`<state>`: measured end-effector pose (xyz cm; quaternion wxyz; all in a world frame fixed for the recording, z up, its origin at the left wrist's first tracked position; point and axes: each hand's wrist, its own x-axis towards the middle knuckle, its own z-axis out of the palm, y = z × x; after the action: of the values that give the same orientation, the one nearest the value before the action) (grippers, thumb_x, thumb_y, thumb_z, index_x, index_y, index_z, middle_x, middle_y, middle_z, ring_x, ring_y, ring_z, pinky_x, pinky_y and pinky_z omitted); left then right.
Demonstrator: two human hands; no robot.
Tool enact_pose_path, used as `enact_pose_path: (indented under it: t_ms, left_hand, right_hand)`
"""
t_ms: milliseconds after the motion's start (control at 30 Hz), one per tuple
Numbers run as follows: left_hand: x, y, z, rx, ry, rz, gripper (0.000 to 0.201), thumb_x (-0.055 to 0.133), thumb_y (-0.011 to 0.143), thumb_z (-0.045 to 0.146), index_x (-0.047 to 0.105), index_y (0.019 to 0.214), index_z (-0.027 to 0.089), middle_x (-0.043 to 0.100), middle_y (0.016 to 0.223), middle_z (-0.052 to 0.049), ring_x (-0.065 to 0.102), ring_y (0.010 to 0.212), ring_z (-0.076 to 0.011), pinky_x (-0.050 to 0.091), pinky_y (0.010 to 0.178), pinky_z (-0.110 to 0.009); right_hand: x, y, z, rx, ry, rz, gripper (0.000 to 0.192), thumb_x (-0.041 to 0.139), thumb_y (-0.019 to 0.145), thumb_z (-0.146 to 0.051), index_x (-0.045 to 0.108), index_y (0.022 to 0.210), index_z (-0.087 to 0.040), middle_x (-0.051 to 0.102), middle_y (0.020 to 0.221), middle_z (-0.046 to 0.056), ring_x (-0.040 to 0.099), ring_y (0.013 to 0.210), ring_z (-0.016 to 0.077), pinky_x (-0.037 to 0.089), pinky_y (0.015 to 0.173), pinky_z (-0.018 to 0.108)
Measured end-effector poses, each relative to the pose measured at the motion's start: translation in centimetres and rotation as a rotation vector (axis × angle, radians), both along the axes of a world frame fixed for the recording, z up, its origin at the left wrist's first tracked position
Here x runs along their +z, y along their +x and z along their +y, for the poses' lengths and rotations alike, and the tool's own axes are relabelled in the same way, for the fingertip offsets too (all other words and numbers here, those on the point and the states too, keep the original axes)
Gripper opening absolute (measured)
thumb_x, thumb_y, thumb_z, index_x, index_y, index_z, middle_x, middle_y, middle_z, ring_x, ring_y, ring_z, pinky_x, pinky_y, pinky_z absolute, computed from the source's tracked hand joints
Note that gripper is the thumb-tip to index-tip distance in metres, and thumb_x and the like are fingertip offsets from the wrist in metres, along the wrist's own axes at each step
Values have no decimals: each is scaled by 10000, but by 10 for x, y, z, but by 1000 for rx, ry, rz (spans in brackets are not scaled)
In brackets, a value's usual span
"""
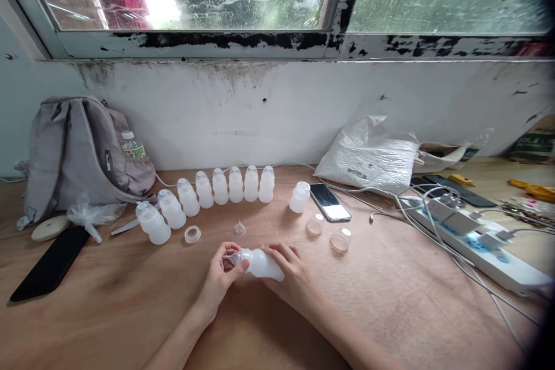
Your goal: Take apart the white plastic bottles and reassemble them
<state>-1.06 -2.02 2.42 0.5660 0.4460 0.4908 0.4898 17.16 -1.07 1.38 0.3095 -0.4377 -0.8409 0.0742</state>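
My right hand [289,276] grips the body of a small translucent white bottle [262,263], which lies tilted with its neck toward the left. My left hand [222,275] pinches a clear teat [231,256] at the bottle's neck. On the wooden table [130,312] beyond my hands lie a loose clear teat [239,228], a white ring [192,235] and two clear caps [314,226] [340,240]. An uncapped bottle [299,197] stands alone next to a phone [330,202].
Several capped bottles [220,187] stand in a curved row at the back. A grey backpack [82,153] and a black phone [51,265] are at the left. A white bag [372,159], a power strip [477,243] and tangled cables [429,196] fill the right.
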Motion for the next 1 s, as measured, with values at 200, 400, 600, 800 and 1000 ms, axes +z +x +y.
enact_pose_path:
  t_ms: [200, 400, 600, 800, 1000]
  left_hand:
    - [-1, -2, 0, -30, -30, -41, 309, 654, 663, 355, 509, 886, 196, 548, 819, 2, 499, 669, -102, 377, 577, -186]
    - [-2, -2, -1, -2, -38, -100, 412, 687, 631, 290, 503, 985, 188, 573, 941, -53, 545, 849, -171, 415, 701, -229]
    - [2, -5, 2, 27, -31, -154, 386, 622, 692, 366, 498, 1016, 198, 562, 1037, -75, 543, 910, -189, 417, 706, -247]
    - [-8, -2, 5, 144, -57, -143, 510, 701, 605, 366, 501, 1037, 181, 584, 880, -45, 565, 799, -159, 422, 715, -248]
    - [-7, -1, 4, 148, 53, -96, 387, 662, 661, 342, 533, 986, 178, 577, 882, -43, 552, 841, -158, 417, 745, -236]
  right_hand:
    - [-2, 1, 2, -17, 38, -3, 487, 594, 685, -147, 485, 1154, -224, 514, 1023, 86, 515, 894, 208, 437, 776, 342]
    - [0, 1, 2, 11, 2, -23, 477, 604, 695, -195, 482, 1155, -225, 542, 975, 83, 528, 845, 213, 456, 725, 341]
    - [-1, -1, 1, 4, 7, -24, 494, 591, 712, -258, 449, 1182, -205, 555, 948, 80, 543, 801, 209, 459, 685, 322]
    - [-3, -1, 3, 8, 22, -46, 464, 583, 736, -283, 454, 1178, -225, 558, 955, 84, 537, 815, 218, 443, 700, 340]
    - [-2, 0, 4, 13, 35, -77, 482, 593, 726, -225, 446, 1184, -215, 560, 970, 87, 528, 840, 224, 422, 729, 365]
